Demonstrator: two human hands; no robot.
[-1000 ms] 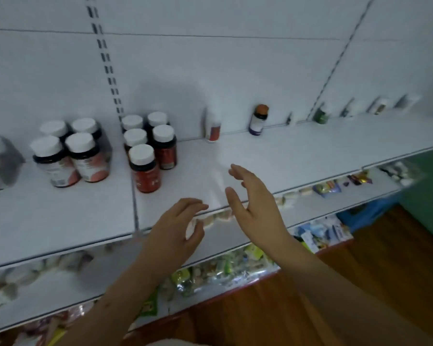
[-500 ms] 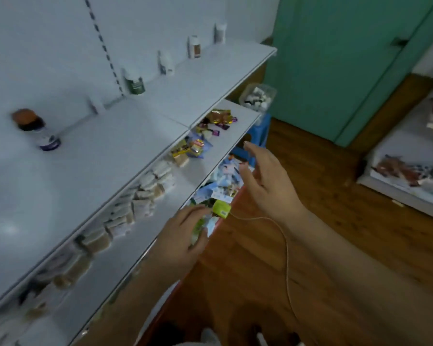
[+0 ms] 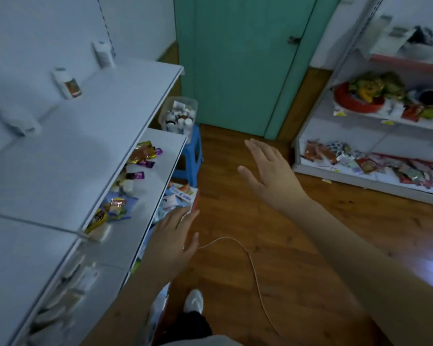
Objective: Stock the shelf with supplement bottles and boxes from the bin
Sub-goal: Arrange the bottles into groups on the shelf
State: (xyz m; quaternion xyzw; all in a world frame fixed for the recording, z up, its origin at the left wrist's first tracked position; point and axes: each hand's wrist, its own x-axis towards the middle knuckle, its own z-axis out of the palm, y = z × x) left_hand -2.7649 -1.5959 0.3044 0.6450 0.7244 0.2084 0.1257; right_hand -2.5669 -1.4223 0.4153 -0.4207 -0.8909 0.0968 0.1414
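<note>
A clear plastic bin (image 3: pixel 179 113) full of supplement bottles stands on a blue stool (image 3: pixel 191 156) at the far end of the white shelf (image 3: pixel 68 156). Single bottles stand along the shelf's back wall: a white bottle with an orange label (image 3: pixel 66 82), a plain white bottle (image 3: pixel 103 54), and a blurred white box (image 3: pixel 19 122). My left hand (image 3: pixel 176 236) hovers with fingers straight beside the lower shelf's edge, holding nothing. My right hand (image 3: pixel 270 178) is stretched out flat over the floor toward the bin, also holding nothing. Both hands are well short of the bin.
Snack packets (image 3: pixel 140 156) lie on the lower shelf. A white cable (image 3: pixel 250 258) trails over the wooden floor. A green door (image 3: pixel 240 63) stands behind the bin. A second rack (image 3: pixel 375 146) with packets and fruit lines the right side. My shoe (image 3: pixel 194 299) is below.
The view has swung right, from the stocked bottles toward the door and bin. Both hands have left the shelf and now reach forward over the floor, fingers spread.
</note>
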